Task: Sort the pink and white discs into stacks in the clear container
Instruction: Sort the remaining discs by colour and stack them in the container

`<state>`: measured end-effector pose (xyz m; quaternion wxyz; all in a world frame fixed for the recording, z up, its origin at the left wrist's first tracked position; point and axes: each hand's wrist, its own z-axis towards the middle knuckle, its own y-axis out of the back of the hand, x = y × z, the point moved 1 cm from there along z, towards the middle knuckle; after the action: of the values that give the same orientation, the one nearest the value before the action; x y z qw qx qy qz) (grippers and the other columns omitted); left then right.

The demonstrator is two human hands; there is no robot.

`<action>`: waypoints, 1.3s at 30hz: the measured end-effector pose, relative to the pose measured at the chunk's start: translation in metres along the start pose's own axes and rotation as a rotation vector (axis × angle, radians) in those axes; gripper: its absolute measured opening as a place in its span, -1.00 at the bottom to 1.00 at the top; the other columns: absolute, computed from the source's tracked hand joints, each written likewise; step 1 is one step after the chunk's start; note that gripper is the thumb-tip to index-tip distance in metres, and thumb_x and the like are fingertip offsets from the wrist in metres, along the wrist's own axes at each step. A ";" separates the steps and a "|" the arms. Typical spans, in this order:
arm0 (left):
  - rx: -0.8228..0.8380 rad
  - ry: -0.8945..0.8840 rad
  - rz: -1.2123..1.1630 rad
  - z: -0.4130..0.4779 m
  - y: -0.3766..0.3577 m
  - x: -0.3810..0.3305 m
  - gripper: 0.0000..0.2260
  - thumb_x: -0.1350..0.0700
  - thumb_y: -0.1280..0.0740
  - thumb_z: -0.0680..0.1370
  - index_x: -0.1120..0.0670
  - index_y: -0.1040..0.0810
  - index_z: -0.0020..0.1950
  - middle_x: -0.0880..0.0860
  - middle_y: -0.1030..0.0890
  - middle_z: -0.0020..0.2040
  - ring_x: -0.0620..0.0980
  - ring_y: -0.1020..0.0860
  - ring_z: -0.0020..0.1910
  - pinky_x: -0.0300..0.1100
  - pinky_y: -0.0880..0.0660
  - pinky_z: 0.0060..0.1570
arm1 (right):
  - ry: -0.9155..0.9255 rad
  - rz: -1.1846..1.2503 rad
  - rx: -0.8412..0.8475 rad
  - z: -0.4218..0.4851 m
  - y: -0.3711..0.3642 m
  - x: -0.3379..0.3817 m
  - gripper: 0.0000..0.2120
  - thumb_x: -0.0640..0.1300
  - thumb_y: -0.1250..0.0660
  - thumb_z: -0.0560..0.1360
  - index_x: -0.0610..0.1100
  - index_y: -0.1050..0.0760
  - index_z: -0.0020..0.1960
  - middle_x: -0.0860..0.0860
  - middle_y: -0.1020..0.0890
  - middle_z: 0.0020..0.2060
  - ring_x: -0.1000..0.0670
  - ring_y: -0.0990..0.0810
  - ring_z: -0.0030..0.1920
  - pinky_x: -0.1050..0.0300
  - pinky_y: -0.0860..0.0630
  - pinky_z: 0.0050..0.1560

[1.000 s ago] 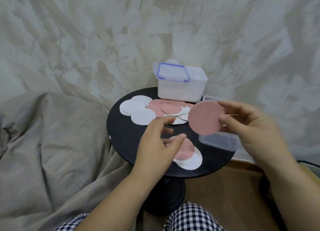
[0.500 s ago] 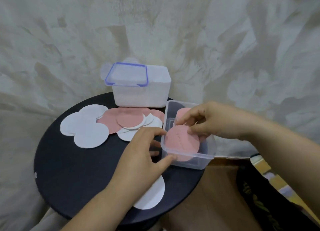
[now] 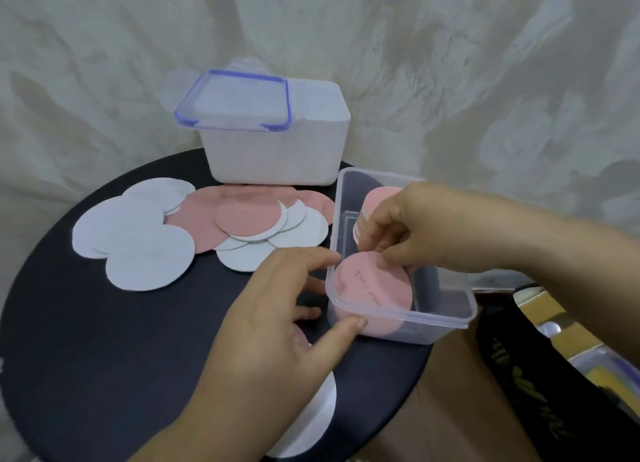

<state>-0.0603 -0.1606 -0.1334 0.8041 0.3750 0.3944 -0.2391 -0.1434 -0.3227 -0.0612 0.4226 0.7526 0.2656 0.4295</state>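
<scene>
The clear container (image 3: 446,323) stands at the right edge of the round black table (image 3: 86,357). My right hand (image 3: 408,226) reaches into it from the right and pinches the far edge of a pink disc (image 3: 372,288), which lies tilted in the near end. A second stack with a pink disc on top (image 3: 379,197) sits in the far end. My left hand (image 3: 277,323) braces the container's near left corner, index finger at the rim and thumb against the front wall. Loose white discs (image 3: 149,261) and pink discs (image 3: 249,216) overlap across the table's back half.
A white box (image 3: 277,157) with a blue-rimmed clear lid (image 3: 235,101) stands at the table's back, touching the disc pile. A white disc (image 3: 311,423) lies under my left wrist. A black bag (image 3: 519,375) sits on the floor at the right. A pale curtain hangs behind.
My right hand carried the pink disc from above the table down into the container's near end. My left hand left the near disc pile and came to the container's corner.
</scene>
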 end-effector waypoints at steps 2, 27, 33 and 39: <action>0.003 -0.013 0.009 -0.001 0.001 0.000 -0.62 -0.11 -0.37 0.30 -0.29 -0.41 0.09 -0.26 -0.47 0.06 -0.24 -0.54 0.00 -0.35 -0.55 -0.15 | 0.002 -0.089 -0.015 0.000 0.000 0.003 -0.84 -0.18 -0.39 0.44 0.04 -0.61 -0.04 0.22 -0.59 -0.18 0.11 -0.64 -0.17 0.24 -0.56 -0.11; 0.016 0.010 0.019 -0.005 0.001 -0.005 -0.55 0.10 -0.49 0.38 -0.25 -0.37 0.11 -0.25 -0.46 0.09 -0.29 -0.49 0.02 -0.36 -0.50 -0.05 | -0.054 -0.376 -0.062 -0.014 -0.013 0.014 -0.66 -0.16 -0.37 0.45 0.09 -0.51 0.20 0.18 -0.64 0.01 0.15 -0.55 0.03 0.22 -0.46 0.07; 0.001 0.003 0.030 -0.006 0.001 -0.002 -0.56 0.08 -0.49 0.38 -0.24 -0.38 0.12 -0.26 -0.45 0.09 -0.30 -0.48 0.02 -0.39 -0.49 -0.03 | -0.044 -0.328 -0.021 -0.011 -0.012 0.010 -0.69 -0.16 -0.36 0.47 0.10 -0.53 0.17 0.19 -0.64 -0.01 0.16 -0.57 -0.01 0.22 -0.46 0.06; 0.004 0.011 0.025 -0.005 0.001 -0.001 -0.57 0.06 -0.49 0.38 -0.25 -0.38 0.11 -0.23 -0.46 0.09 -0.28 -0.49 0.01 -0.36 -0.50 -0.04 | -0.024 -0.289 -0.033 -0.010 -0.011 0.007 -0.68 -0.16 -0.37 0.46 0.10 -0.53 0.18 0.19 -0.65 -0.03 0.18 -0.56 -0.06 0.24 -0.46 0.06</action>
<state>-0.0631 -0.1559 -0.1343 0.8040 0.3829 0.3937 -0.2279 -0.1493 -0.3073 -0.0650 0.4954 0.7045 0.3590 0.3596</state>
